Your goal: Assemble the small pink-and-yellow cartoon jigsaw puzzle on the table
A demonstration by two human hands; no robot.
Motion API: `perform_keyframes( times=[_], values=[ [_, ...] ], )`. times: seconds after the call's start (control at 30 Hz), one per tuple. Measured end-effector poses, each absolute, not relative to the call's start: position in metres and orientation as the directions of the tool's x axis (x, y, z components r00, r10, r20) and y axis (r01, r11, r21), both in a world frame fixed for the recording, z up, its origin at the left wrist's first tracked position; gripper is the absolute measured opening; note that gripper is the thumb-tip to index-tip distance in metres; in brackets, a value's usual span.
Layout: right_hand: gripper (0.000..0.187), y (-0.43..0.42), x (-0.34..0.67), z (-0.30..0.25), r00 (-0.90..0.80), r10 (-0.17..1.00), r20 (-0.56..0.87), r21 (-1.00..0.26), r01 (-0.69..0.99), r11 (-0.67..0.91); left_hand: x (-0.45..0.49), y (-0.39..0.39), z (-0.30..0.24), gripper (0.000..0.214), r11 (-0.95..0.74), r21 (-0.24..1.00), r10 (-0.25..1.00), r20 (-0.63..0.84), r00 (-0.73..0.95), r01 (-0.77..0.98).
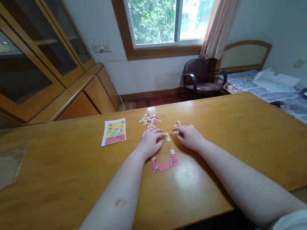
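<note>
My left hand [151, 141] rests on the wooden table [66, 168], its fingertips pinching a small yellow puzzle piece [167, 137]. My right hand [188, 136] lies just to the right, fingers curled toward a piece near its tips; whether it grips that piece I cannot make out. Below both hands lies a partly joined pink and yellow puzzle border [164, 162], shaped like a U. A heap of loose pieces [149, 119] sits just beyond the left hand, and a few more pieces [178, 124] lie beyond the right hand.
A printed reference picture [114, 131] lies on the table to the left. A clear plastic bag [2, 167] sits at the far left edge. Wooden cabinets stand on the left, a dark armchair [201, 77] under the window, a bed [282, 90] to the right.
</note>
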State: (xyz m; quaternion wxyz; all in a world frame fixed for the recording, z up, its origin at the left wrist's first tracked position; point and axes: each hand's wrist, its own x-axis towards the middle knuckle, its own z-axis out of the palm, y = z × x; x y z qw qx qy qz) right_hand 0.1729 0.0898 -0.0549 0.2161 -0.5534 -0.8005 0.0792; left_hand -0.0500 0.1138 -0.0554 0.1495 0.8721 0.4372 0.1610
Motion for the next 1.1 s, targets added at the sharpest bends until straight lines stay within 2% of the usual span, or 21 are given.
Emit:
perform_keyframes(
  times=[0.13,0.23,0.7,1.1],
  values=[
    [0.027,0.095,0.187,-0.051,-0.056,0.956,0.286,-0.401,0.900,0.173,-0.051,0.112,-0.053,0.030,-0.628,0.420,0.757,0.137,0.639,0.655],
    [0.027,0.098,0.194,-0.049,0.036,0.962,0.272,-0.423,0.902,0.086,-0.050,0.112,-0.051,0.031,-0.643,0.425,0.736,0.115,0.667,0.637],
    [0.026,0.101,0.201,-0.050,0.161,0.969,0.188,-0.478,0.877,-0.053,-0.049,0.112,-0.049,0.035,-0.626,0.433,0.748,0.097,0.657,0.649],
    [0.026,0.100,0.210,-0.039,0.208,0.973,0.100,-0.376,0.913,-0.157,-0.049,0.113,-0.052,0.035,-0.629,0.423,0.748,0.098,0.657,0.653]
  ],
)
